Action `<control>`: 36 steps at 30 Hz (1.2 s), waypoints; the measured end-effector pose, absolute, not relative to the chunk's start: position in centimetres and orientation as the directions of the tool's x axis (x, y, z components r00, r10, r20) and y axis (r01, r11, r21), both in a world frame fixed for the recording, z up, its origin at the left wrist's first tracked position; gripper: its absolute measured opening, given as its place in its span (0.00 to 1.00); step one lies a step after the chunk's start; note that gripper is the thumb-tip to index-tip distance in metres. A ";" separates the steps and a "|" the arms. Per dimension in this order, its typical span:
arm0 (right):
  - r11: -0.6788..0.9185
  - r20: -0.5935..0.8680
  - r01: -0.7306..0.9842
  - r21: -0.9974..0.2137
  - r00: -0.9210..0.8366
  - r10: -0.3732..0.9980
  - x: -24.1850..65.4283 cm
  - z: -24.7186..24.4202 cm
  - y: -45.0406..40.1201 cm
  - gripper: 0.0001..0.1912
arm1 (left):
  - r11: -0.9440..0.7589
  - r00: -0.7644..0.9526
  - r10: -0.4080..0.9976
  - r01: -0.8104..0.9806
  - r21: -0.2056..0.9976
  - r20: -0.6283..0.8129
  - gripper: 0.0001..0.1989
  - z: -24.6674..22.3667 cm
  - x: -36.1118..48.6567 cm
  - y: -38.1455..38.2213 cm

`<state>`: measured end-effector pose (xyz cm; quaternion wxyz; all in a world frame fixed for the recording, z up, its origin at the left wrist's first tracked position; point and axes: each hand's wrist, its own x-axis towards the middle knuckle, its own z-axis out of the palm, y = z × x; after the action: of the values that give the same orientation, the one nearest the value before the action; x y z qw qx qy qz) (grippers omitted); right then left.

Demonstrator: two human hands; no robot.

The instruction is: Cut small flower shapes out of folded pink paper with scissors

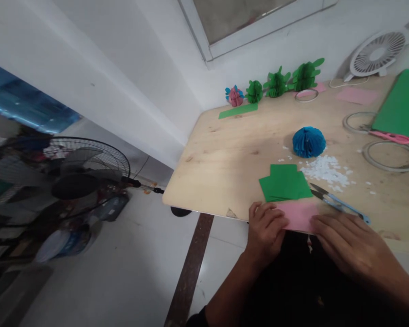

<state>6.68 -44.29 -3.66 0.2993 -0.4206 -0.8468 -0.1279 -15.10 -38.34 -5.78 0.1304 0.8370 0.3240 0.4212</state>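
A piece of pink paper [298, 216] lies at the table's front edge, between my two hands. My left hand [266, 227] has its fingers curled over the paper's left end. At the right end, my right hand [349, 238] presses its fingers together on the paper. Just beyond the pink paper are several green paper pieces [284, 181], stacked unevenly. Scissors with light blue handles [352, 210] lie partly opened beside my right hand. Behind them sits a pile of small white paper bits [327, 170], next to a blue honeycomb paper ball [308, 141].
Several folded paper figures [276, 84] stand along the wall, with a green strip [237, 111] before them. Tape rolls [391, 156], pink-handled scissors [391, 136], green sheets [402, 104] and a small white fan [376, 53] are at the right. A black floor fan [78, 177] stands left of the table [218, 163].
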 end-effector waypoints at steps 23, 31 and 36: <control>0.427 0.539 0.869 -0.251 -0.241 0.807 6.1 -5.5 -42.4 0.06 | -0.503 0.174 0.859 0.468 0.727 0.482 0.12 -6.0 -14.4 -39.5; 0.405 0.518 0.882 -0.242 -0.235 0.822 5.6 -4.8 -41.5 0.08 | -0.655 0.268 0.711 0.588 0.474 0.650 0.19 -7.2 -14.4 -40.2; 0.416 0.484 0.877 -0.240 -0.263 0.834 5.7 -4.5 -41.0 0.11 | -0.706 0.452 0.677 0.622 0.339 0.580 0.20 -7.5 -14.4 -41.0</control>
<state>5.68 -41.05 -4.46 0.2792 -0.5392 -0.7936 -0.0383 -14.41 -40.96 -7.48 0.0384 0.8512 0.3817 0.3582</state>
